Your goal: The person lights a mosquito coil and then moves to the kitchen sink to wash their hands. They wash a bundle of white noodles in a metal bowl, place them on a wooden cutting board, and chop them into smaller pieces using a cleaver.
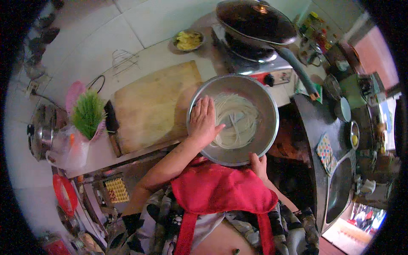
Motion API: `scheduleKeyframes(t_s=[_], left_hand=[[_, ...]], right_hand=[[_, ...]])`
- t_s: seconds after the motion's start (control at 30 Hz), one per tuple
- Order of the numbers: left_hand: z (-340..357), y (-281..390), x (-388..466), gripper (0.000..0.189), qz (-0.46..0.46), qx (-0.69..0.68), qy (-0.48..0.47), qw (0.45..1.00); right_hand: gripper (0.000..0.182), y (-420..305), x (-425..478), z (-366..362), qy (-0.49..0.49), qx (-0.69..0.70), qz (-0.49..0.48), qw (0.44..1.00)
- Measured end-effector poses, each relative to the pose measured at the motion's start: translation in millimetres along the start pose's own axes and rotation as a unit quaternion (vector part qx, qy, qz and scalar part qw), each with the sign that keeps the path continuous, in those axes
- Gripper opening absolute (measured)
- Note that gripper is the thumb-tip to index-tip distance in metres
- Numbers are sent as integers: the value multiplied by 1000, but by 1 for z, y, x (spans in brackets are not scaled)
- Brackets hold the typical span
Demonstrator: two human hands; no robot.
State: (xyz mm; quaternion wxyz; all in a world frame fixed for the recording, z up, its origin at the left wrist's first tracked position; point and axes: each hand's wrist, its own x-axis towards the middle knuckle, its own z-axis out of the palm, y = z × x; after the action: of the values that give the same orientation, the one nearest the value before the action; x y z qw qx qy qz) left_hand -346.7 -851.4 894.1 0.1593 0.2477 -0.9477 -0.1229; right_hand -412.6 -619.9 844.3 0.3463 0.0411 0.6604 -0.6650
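Note:
A wide metal bowl point(269, 127) is held in front of my red apron, with thin pale noodle-like strands point(236, 121) coiled in its bottom. My left hand point(204, 122) reaches inside the bowl at its left wall, palm down, fingers pointing up the wall and thumb towards the strands; it seems to hold nothing. The near right rim is gripped by my right hand point(258, 164), its thumb over the edge. Left of the bowl lies a wooden cutting board point(146, 108), and a dark cleaver point(112, 124) rests along its left edge.
Behind the bowl is a gas stove point(267, 71) with a lidded, long-handled pan point(255, 28). A dish of yellowish food point(187, 40) stands near the wall. Green leaves point(88, 113) and plastic bags are at left. To the right, a dark counter bears a dotted cloth point(326, 153) beside a sink point(340, 191).

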Motion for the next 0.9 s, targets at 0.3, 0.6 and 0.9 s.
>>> scheduleKeyframes(t_s=[0.3, 0.6, 0.9], left_hand=[[-50, -134, -12, 81, -189, 38, 35, 981], [-53, -210, -24, 38, -194, 40, -34, 980], [-57, -222, -12, 29, -125, 54, -108, 985]], right_hand=[[39, 16, -3, 157, -169, -66, -65, 981], [37, 41, -26, 232, -154, -19, -60, 986], [37, 28, -16, 239, -134, -49, -3, 990]])
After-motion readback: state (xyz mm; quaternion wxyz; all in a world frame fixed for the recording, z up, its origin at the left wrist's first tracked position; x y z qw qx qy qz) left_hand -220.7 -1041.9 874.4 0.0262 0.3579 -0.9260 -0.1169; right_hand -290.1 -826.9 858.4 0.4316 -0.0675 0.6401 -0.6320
